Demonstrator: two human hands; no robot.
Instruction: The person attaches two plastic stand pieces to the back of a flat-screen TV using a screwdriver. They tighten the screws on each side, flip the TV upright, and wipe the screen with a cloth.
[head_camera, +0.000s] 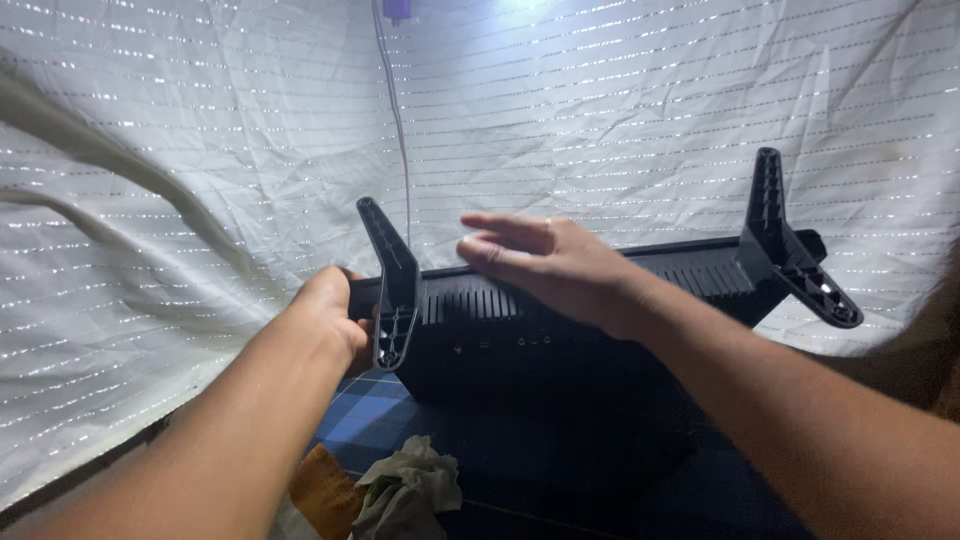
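While both forearms reach forward from the bottom edge of the view, a crumpled pale cloth (405, 492) lies nearest the camera on a blue checked surface (365, 405), just beside an orange item (318, 482) of unclear kind. Beyond these, a long black flat-panel unit (560, 330) stands on edge with its vented rear face toward the person and its two black stand feet pointing upward.

The left hand (325, 305) is clenched around the left end of the unit, just beside the left stand foot (392, 285); its fingers wrap behind the edge and are hidden. The right hand (545, 262) is released, fingers (505, 232) extended and flat, resting on or hovering just above the top rear edge; contact cannot be confirmed because of motion blur. The right stand foot (790, 245) lies well apart from both hands.

The step in hand appears to be steadying the inverted unit. The next move likely calls for a firm grip by the right hand before any shifting. A white dotted sheet (200, 150) and a hanging cable (395, 110) form the backdrop.
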